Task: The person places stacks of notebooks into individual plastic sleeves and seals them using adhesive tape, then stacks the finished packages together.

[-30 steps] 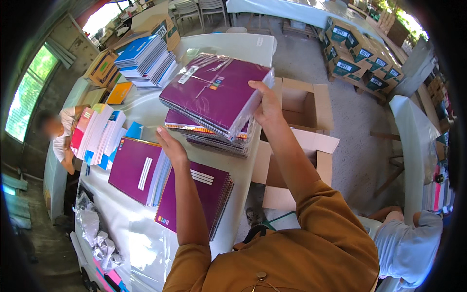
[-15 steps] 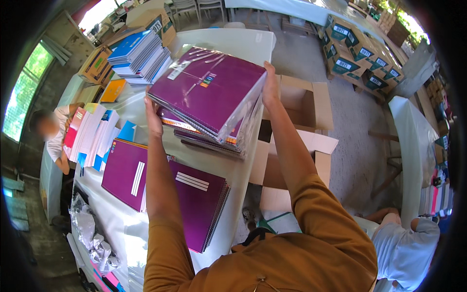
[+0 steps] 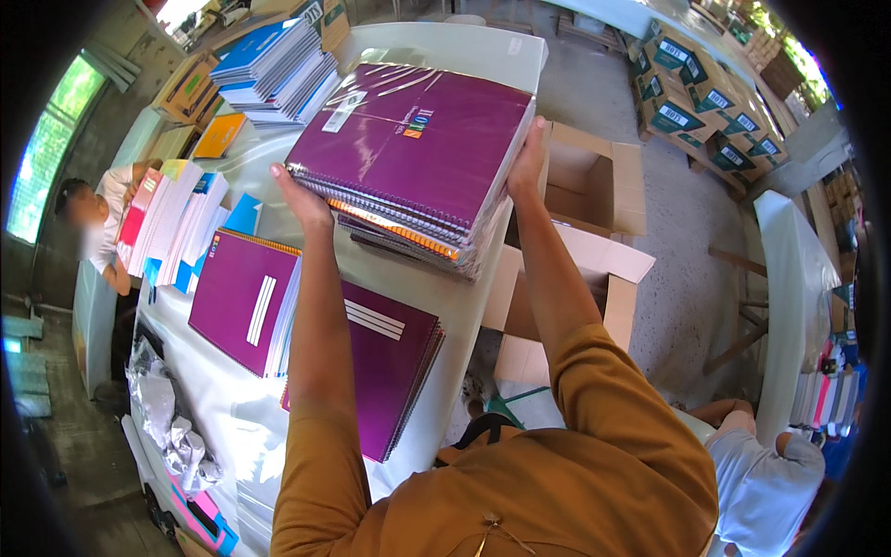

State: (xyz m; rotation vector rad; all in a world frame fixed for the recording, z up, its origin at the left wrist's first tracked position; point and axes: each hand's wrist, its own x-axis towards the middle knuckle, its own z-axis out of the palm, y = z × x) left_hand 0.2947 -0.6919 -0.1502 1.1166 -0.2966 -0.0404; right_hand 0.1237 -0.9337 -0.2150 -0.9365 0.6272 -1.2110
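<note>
A plastic-wrapped bundle of purple spiral notebooks (image 3: 436, 130) lies flat over a stack of wrapped notebooks (image 3: 399, 247) on the table. My left hand (image 3: 306, 199) is at the bundle's near left corner, thumb stretched out and the other fingers mostly hidden. Along the right side, my right hand (image 3: 529, 160) grips the bundle's edge, its fingers partly hidden behind it. Below my left forearm is another purple notebook stack (image 3: 390, 371). Left of that forearm sits a purple notebook (image 3: 243, 302) with an orange spiral.
Two open cardboard boxes (image 3: 617, 186) stand right of the table (image 3: 464, 42). Blue notebooks (image 3: 269, 70) are piled at the far left. A person (image 3: 111, 218) is beside a leaning book row (image 3: 172, 227); another person (image 3: 770, 483) is at lower right. Crumpled plastic (image 3: 172, 418) lies near left.
The bundle has turned and settled squarer over the stack, its spiral edge now facing me. My left hand's thumb has spread away from its corner. The view has shifted slightly.
</note>
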